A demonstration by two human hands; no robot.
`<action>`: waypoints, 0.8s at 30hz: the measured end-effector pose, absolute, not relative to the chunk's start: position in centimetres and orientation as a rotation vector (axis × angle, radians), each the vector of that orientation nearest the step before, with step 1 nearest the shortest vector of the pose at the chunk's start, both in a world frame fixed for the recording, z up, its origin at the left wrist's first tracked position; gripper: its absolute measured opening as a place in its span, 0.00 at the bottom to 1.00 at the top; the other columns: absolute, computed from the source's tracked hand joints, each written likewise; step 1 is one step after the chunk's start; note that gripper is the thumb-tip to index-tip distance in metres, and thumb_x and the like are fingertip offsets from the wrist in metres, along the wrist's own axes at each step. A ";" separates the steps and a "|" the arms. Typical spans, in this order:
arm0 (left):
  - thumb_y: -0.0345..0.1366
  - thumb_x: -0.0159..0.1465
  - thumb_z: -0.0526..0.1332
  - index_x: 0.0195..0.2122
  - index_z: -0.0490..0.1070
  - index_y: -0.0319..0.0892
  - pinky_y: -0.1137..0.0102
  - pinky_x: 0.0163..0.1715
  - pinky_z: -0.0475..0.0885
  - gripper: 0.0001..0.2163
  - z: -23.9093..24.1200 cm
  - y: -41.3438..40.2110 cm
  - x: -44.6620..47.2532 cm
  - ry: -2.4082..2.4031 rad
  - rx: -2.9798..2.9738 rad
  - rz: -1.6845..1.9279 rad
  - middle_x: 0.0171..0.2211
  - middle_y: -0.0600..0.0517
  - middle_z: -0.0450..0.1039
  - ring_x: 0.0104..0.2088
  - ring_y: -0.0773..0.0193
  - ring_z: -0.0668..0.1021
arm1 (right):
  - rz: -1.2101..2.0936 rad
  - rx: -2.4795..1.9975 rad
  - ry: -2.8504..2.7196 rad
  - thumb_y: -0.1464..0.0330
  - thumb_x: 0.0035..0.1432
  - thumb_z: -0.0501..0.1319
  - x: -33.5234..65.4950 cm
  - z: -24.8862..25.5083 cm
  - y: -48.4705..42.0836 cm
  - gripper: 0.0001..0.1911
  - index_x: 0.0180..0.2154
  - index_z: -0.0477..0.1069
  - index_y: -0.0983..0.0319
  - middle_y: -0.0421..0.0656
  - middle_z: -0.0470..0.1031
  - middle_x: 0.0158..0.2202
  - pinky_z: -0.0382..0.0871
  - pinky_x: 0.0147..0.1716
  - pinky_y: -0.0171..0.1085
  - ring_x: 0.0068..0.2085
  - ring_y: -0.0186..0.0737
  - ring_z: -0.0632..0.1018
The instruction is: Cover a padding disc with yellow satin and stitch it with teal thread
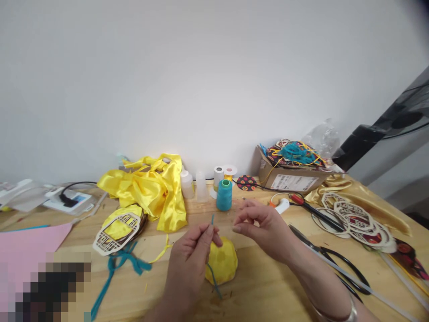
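Observation:
My left hand (191, 255) is closed in a pinch on a teal cord (214, 281). One end sticks up past the thumb, and the other hangs down over a round yellow fabric piece (225, 261) lying on the table. To its right, my right hand (259, 226) is raised with thumb and forefinger brought together. Whatever may be between those fingertips is too small to make out. A cone of teal thread (224, 195) stands just beyond both hands. Black-handled scissors (335, 264) lie beneath my right forearm.
Shiny yellow fabric (150, 188) is heaped at the back left, near a cut-out lattice frame (117, 235) and teal strips (124, 261). Plastic bottles (187, 184) stand by the wall. A cardboard box (288, 177) of cords and more lattice frames (360, 219) occupy the right.

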State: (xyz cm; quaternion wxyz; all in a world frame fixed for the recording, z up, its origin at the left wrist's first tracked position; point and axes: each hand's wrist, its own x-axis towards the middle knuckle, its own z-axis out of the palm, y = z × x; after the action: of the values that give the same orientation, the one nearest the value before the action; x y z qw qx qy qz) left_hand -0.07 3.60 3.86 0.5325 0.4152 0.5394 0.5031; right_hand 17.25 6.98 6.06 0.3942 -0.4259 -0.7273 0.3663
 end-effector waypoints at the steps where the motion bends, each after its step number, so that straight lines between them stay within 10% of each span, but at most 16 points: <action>1: 0.44 0.57 0.62 0.32 0.76 0.37 0.76 0.18 0.51 0.14 4.0 3.7 -0.1 1.333 1.018 1.192 0.15 0.61 0.56 0.18 0.72 0.57 | 0.836 -1.057 -1.953 0.73 0.52 0.64 17.3 6.4 6.7 0.05 0.25 0.74 0.61 0.39 0.69 0.27 0.63 0.35 0.35 0.33 0.35 0.69; 10: 0.44 0.58 0.60 0.31 0.76 0.38 0.75 0.17 0.49 0.13 3.1 3.1 0.3 1.232 1.054 1.054 0.15 0.61 0.54 0.18 0.72 0.56 | 0.098 -0.932 -2.397 0.74 0.60 0.57 16.6 6.9 5.0 0.08 0.28 0.70 0.62 0.40 0.67 0.28 0.59 0.37 0.39 0.34 0.37 0.63; 24: 0.40 0.56 0.62 0.31 0.78 0.41 0.76 0.19 0.55 0.09 3.4 2.6 0.6 1.244 1.173 1.063 0.19 0.57 0.63 0.20 0.71 0.60 | 0.459 -1.004 -2.257 0.76 0.60 0.56 17.4 6.6 6.1 0.06 0.32 0.70 0.63 0.42 0.67 0.34 0.61 0.39 0.36 0.41 0.38 0.65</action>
State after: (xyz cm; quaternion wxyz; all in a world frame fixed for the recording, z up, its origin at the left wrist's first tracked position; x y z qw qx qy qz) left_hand 0.61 2.65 3.37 0.5349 0.4923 0.5221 0.4461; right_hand 17.40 6.10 6.56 0.3095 -0.3801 -0.8541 0.1737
